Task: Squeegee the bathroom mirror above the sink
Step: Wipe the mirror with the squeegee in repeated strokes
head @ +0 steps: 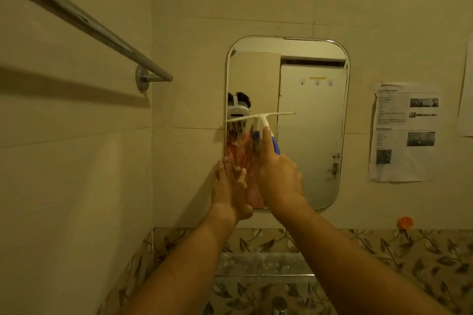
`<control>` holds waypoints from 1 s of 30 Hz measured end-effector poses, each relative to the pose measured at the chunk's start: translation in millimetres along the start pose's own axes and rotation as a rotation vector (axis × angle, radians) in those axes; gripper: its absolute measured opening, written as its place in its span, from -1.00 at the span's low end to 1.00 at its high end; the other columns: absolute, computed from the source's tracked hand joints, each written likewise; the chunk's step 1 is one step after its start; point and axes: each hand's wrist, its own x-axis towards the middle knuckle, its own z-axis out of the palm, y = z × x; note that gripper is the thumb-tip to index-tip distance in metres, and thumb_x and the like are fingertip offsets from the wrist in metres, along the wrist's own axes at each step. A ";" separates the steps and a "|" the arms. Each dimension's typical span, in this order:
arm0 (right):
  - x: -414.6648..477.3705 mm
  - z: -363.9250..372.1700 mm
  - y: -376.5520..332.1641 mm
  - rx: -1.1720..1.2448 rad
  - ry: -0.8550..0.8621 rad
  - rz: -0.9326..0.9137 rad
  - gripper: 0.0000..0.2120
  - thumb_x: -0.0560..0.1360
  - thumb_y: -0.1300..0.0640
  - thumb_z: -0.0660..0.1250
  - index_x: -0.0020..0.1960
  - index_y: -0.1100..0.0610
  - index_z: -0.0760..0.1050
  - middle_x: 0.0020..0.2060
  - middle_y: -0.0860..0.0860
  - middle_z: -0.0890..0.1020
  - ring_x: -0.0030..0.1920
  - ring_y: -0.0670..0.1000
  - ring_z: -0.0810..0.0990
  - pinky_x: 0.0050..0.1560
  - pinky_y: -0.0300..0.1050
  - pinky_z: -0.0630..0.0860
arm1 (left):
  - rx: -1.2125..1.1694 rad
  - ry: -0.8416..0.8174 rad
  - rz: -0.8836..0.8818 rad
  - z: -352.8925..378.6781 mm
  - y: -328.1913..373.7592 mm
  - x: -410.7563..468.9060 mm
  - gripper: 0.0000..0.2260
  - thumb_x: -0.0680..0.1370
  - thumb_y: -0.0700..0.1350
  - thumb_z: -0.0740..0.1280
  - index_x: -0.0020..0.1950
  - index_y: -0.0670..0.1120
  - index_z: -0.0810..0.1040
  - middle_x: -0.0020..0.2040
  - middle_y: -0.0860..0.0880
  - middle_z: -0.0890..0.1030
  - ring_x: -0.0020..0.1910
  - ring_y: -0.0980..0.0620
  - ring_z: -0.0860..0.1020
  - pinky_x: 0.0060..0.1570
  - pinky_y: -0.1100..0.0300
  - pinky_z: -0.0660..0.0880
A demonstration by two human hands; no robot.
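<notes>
A rounded rectangular mirror hangs on the beige tiled wall ahead. My right hand grips the blue and white handle of a squeegee. Its white blade lies level against the glass, across the left half of the mirror at mid height. My left hand presses flat with straight fingers on the mirror's lower left edge and the wall beside it. The glass below the blade looks smeared and wet, with my reflection in it.
A metal towel rail runs along the left wall, ending at a bracket near the corner. A printed paper sheet is stuck right of the mirror. Below are a glass shelf, patterned tiles, an orange hook and a tap top.
</notes>
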 end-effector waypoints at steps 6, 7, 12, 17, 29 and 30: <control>-26.9 21.7 11.3 -0.020 -0.037 0.070 -0.13 0.66 0.04 0.21 0.59 -0.18 -0.44 -0.14 0.12 0.52 -0.35 -0.03 0.46 -0.42 -0.14 0.39 | -0.068 -0.086 -0.051 8.0 -0.4 0.2 0.01 0.43 0.26 0.37 0.65 0.00 -0.19 0.57 -0.32 -0.34 0.55 -0.36 -0.32 0.55 -0.23 -0.06; -32.1 24.5 12.3 -0.026 -0.043 0.077 -0.11 0.65 0.04 0.23 0.59 -0.18 -0.44 -0.13 0.12 0.53 -0.35 -0.03 0.47 -0.41 -0.14 0.40 | -0.038 -0.089 -0.050 8.8 -0.3 0.6 0.02 0.44 0.28 0.36 0.65 0.00 -0.21 0.57 -0.34 -0.33 0.55 -0.37 -0.31 0.54 -0.23 -0.05; -40.9 15.2 10.3 0.004 -0.080 0.043 -0.14 0.66 -0.02 0.25 0.61 -0.18 -0.38 -0.03 0.14 0.58 -0.24 0.03 0.58 -0.33 -0.09 0.55 | 0.011 -0.093 -0.044 8.3 1.4 1.7 0.01 0.46 0.33 0.31 0.65 -0.02 -0.23 0.57 -0.36 -0.29 0.56 -0.40 -0.26 0.54 -0.24 -0.04; 4.1 -35.6 -20.2 0.312 0.057 -0.050 -0.47 0.71 -0.04 0.04 0.61 -0.13 -0.08 -0.27 0.05 0.56 -0.43 -0.03 0.51 -0.50 -0.18 0.43 | -0.061 -0.012 -0.038 8.7 2.6 -2.4 0.01 0.40 0.28 0.39 0.66 -0.08 -0.05 0.58 -0.37 -0.24 0.55 -0.42 -0.21 0.54 -0.21 -0.05; 101.9 -78.0 -72.4 0.117 0.108 -0.064 -0.29 0.65 0.21 0.16 0.65 -0.12 -0.12 -0.21 0.10 0.54 -0.28 0.07 0.56 -0.25 0.05 0.64 | 0.072 -0.109 -0.035 8.0 0.0 3.2 0.02 0.41 0.33 0.36 0.67 0.00 -0.14 0.55 -0.41 -0.32 0.53 -0.44 -0.30 0.54 -0.24 -0.07; 101.8 -75.7 -72.6 0.091 0.099 -0.068 -0.29 0.66 0.20 0.16 0.65 -0.12 -0.13 -0.20 0.12 0.54 -0.28 0.07 0.55 -0.23 0.07 0.65 | 0.066 -0.108 -0.034 8.4 0.2 2.9 0.02 0.41 0.32 0.36 0.67 0.00 -0.14 0.55 -0.40 -0.33 0.53 -0.44 -0.30 0.54 -0.23 -0.07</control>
